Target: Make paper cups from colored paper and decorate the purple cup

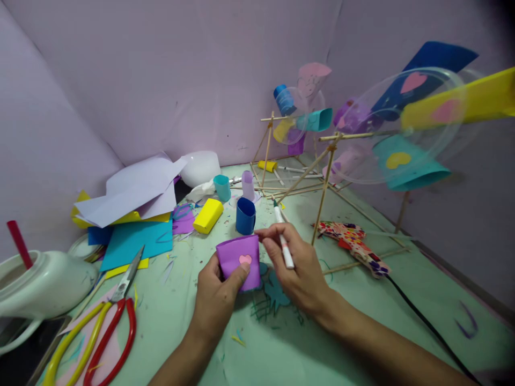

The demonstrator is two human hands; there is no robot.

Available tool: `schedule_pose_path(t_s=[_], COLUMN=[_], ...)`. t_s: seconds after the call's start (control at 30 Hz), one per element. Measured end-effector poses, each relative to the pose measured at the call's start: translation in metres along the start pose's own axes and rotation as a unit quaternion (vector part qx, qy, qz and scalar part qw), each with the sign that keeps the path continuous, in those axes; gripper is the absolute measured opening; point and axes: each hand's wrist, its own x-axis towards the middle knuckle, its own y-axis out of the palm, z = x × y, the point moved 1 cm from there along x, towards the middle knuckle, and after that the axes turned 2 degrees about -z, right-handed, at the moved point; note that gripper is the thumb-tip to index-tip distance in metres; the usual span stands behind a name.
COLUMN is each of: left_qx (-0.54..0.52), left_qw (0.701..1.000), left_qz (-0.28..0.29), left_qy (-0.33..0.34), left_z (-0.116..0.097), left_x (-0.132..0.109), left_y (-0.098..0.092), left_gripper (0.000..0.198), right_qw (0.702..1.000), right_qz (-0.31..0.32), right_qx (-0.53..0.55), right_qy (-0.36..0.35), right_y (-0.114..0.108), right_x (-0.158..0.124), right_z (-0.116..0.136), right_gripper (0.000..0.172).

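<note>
My left hand (219,289) grips a small purple foam cup (235,252), its thumb pressed beside a pink heart (245,260) on the front. A white marker (284,241) with a dark green tip pointing away lies in my right hand (301,268), held between the fingers. That hand's fingertips are close to the cup's upper right corner; whether they touch it I cannot tell. Just beyond the purple cup stands a dark blue foam cup (245,217). A yellow foam tube (208,216) lies to its left, with a teal cup (222,187) and a lilac one (248,185) farther back.
Scissors (120,300) with red and yellow handles lie at left by a white teapot-like vessel (52,281). Foam sheets (137,236) and papers (132,187) are piled behind. Stick-framed wheels with clear discs (422,128) stand at right, near a patterned glue gun (354,246) with a black cord.
</note>
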Motion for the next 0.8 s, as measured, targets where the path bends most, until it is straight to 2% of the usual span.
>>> schedule_pose_path(t_s=[0.1,0.17,0.23,0.37,0.53,0.63,0.8], left_qx=[-0.014,-0.016,-0.019,-0.030,-0.018,-0.018,-0.016], left_qw=[1.000,1.000,1.000,0.999,1.000,1.000,0.999], left_qz=[-0.001,-0.002,-0.002,0.004,-0.001,0.001,-0.024], left_qy=[-0.013,-0.017,-0.019,-0.012,0.006,0.009,0.023], left_z=[0.000,-0.001,-0.002,-0.002,0.002,0.001,-0.004], left_x=[0.000,0.000,0.000,0.001,0.001,-0.001,-0.005], left_y=[0.000,0.001,0.002,0.002,0.002,0.003,0.007], left_gripper=[0.047,0.047,0.048,0.048,0.047,0.046,0.037], right_qw=[0.994,0.985,0.984,0.990,0.973,0.978,0.986], right_qz=[-0.041,-0.054,-0.054,-0.044,-0.045,-0.066,-0.049], right_qx=[0.056,0.107,0.123,0.122,0.218,0.184,0.112], right_qy=[-0.083,-0.121,-0.118,-0.060,-0.056,-0.073,-0.113], right_y=[-0.012,-0.018,-0.020,-0.016,-0.016,-0.018,-0.014], right_x=[-0.001,-0.001,-0.002,-0.003,-0.005,-0.004,-0.004], right_z=[0.002,0.004,0.006,0.009,0.007,0.004,0.003], right_gripper=[0.022,0.026,0.022,0.017,0.017,0.014,0.008])
